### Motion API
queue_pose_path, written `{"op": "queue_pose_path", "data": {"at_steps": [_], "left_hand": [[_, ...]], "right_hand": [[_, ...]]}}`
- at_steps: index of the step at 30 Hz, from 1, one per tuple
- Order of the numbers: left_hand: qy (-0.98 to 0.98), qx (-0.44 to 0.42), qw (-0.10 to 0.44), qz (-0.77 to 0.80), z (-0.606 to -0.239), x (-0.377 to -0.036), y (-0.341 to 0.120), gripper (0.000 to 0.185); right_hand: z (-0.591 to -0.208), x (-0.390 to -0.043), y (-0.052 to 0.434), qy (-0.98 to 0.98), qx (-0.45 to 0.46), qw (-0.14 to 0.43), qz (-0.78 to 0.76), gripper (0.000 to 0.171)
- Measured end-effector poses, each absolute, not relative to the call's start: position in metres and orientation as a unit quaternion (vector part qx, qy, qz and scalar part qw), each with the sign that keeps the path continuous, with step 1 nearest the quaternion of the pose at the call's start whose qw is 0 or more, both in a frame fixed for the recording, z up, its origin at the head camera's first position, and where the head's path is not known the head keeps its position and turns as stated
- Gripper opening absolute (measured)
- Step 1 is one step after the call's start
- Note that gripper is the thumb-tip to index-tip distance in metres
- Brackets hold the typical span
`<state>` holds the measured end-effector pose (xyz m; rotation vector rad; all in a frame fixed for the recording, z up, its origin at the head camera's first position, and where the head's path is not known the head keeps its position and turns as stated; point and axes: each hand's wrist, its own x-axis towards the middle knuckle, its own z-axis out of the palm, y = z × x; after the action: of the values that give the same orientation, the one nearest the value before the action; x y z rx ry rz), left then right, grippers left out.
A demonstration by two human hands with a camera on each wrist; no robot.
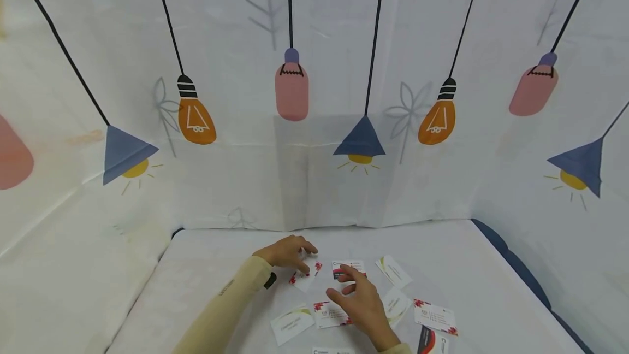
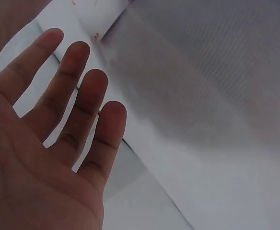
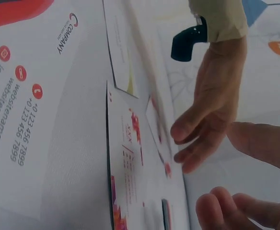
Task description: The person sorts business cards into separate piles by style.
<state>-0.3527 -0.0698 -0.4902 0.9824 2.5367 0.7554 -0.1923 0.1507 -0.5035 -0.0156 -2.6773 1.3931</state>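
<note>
My left hand (image 1: 286, 252) reaches over a white business card with red flowers (image 1: 303, 280), its thumb tip overlapping the card in the head view. In the left wrist view that hand's fingers (image 2: 93, 91) are nearly straight and spread. My right hand (image 1: 362, 304) hovers with bent, parted fingers and holds nothing. Just beyond its fingertips is a black, red and white card (image 1: 348, 264). Partly covered by the right hand are a red-flowered card (image 1: 329, 316) and a white-and-green card (image 1: 396, 304). The right wrist view shows the left hand (image 3: 214, 100) facing the right fingers.
More cards lie on the white table (image 1: 211, 250): a white-and-green one (image 1: 292, 324) at front left, another (image 1: 393, 271) at back right, a red-flowered one (image 1: 435, 316) and a black-and-red one (image 1: 433, 342) at right. A printed white curtain (image 1: 236, 179) stands behind the table.
</note>
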Motion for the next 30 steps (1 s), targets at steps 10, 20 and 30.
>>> {"op": "queue_pose_path", "data": {"at_steps": [10, 20, 30], "left_hand": [[0.869, 0.337, 0.188, 0.308, -0.503, -0.363, -0.07, 0.05], [0.872, 0.344, 0.189, 0.292, -0.503, -0.367, -0.068, 0.044], [0.871, 0.351, 0.177, 0.294, -0.506, -0.368, -0.067, 0.037]], "right_hand": [[-0.502, -0.195, 0.147, -0.88, 0.01, 0.064, 0.47, 0.065], [-0.508, -0.203, 0.148, -0.874, 0.015, 0.071, 0.48, 0.066], [-0.512, -0.207, 0.147, -0.872, 0.005, 0.069, 0.484, 0.066]]}}
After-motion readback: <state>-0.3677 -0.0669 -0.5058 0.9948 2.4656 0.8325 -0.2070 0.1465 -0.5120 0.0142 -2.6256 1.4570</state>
